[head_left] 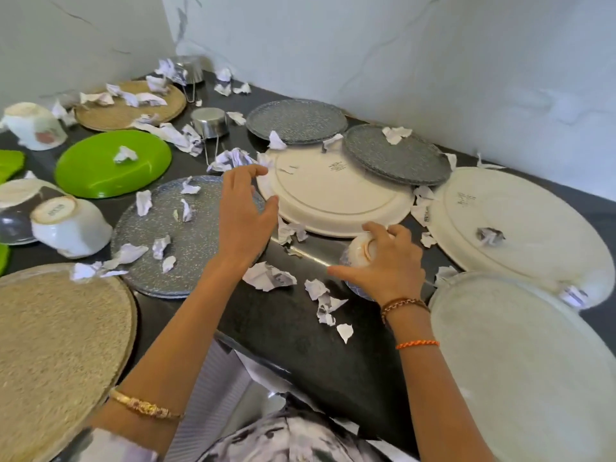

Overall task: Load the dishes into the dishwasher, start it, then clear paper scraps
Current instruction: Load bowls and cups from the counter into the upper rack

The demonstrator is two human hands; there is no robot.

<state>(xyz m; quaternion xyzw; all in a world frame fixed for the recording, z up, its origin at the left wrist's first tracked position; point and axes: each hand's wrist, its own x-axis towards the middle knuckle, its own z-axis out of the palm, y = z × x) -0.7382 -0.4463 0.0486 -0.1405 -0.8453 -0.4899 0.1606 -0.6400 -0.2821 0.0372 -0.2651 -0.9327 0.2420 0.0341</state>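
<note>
gripping small bowl (361, 253) with my right hand (386, 265), left hand (245, 208) open over cream plate (336, 195); scraps underneath could make plate slip.

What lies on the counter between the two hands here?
In the head view, crumpled paper scraps and bare dark counter lie between the left hand and the right hand, which holds a small bowl.

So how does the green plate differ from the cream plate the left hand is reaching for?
The green plate is bright green and smaller; the cream plate is off-white and larger. The green plate carries one paper scrap; the cream plate shows printed text and lies partly under a grey plate. Both are round.
</note>
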